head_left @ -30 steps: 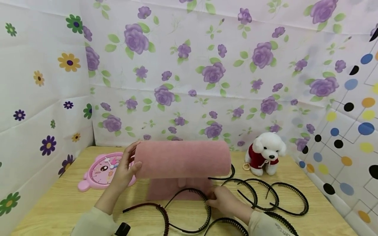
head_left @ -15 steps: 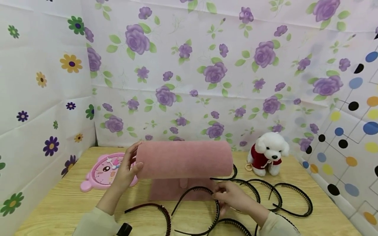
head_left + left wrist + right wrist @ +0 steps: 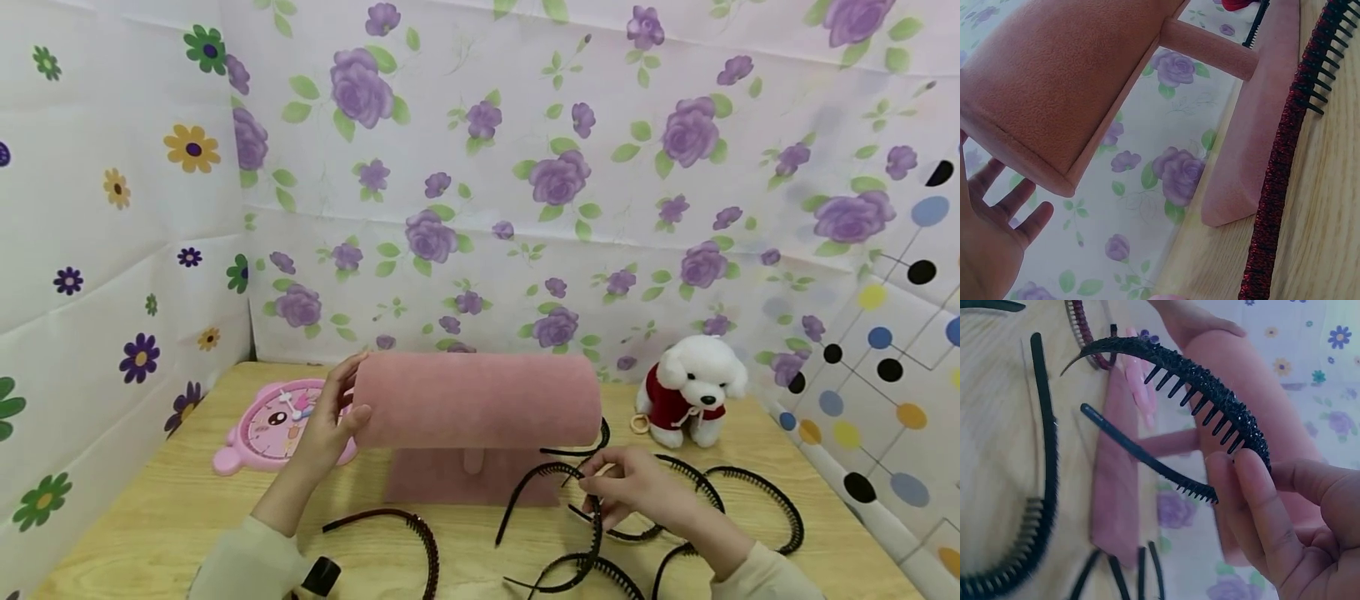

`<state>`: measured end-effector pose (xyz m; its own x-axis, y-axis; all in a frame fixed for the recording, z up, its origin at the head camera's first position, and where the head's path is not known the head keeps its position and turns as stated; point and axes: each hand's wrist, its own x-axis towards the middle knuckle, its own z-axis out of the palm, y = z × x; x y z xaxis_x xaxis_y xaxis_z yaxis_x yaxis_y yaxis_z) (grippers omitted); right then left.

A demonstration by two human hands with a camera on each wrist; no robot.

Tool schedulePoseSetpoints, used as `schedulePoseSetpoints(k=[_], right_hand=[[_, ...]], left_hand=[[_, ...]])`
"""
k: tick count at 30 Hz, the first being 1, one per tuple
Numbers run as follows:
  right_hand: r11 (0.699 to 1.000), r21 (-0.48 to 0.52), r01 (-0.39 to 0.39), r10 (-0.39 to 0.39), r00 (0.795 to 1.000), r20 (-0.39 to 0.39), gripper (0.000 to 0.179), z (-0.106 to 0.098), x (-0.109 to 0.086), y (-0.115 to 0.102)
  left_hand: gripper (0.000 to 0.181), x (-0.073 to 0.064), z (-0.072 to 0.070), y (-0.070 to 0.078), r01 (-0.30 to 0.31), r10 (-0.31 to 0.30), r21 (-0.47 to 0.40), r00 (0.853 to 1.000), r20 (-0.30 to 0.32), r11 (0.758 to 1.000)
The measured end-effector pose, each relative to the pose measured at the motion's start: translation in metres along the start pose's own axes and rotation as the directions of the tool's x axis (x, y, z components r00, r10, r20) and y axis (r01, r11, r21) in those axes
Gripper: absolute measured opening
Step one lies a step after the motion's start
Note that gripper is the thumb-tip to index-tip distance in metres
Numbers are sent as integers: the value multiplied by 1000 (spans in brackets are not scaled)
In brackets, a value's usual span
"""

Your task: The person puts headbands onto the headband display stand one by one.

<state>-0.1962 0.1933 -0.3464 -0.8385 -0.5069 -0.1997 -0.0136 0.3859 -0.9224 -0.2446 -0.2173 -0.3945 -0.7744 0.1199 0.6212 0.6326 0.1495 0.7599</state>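
A pink velvet bar-shaped display stand rises on a single post from a flat base. My left hand rests against the bar's left end, thumb in front; the left wrist view shows its fingers spread and fairly straight. Between right thumb and fingertips, my right hand pinches a black headband with comb teeth and a glittery band. It is held tilted before the stand's right side, its tips pointing left. A dark red glittery headband lies at the front.
Several black toothed headbands lie to the right, some overlapping. A white plush dog in red sits at the back right. Behind my left arm lies a pink cartoon clock. Patterned cloth covers the surrounding walls.
My right hand has moved right and slightly up, and the black headband has lifted off the table and turned with it. My left hand stays at the bar's end.
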Motion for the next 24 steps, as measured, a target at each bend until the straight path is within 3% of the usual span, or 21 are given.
schedulePoseSetpoints(k=[10, 16, 24], right_hand=[[993, -116, -13, 4, 997, -77, 28, -24, -17, -14], [974, -225, -17, -3, 996, -87, 26, -34, -24, -22], [950, -313, -15, -32, 989, -145, 28, -49, -31, -37]], left_hand=[[59, 1, -1, 0, 27, -27, 14, 999, 17, 1000], [59, 1, -2, 2, 49, -49, 12, 998, 37, 999], [59, 1, -2, 0, 32, -33, 8, 999, 29, 999]])
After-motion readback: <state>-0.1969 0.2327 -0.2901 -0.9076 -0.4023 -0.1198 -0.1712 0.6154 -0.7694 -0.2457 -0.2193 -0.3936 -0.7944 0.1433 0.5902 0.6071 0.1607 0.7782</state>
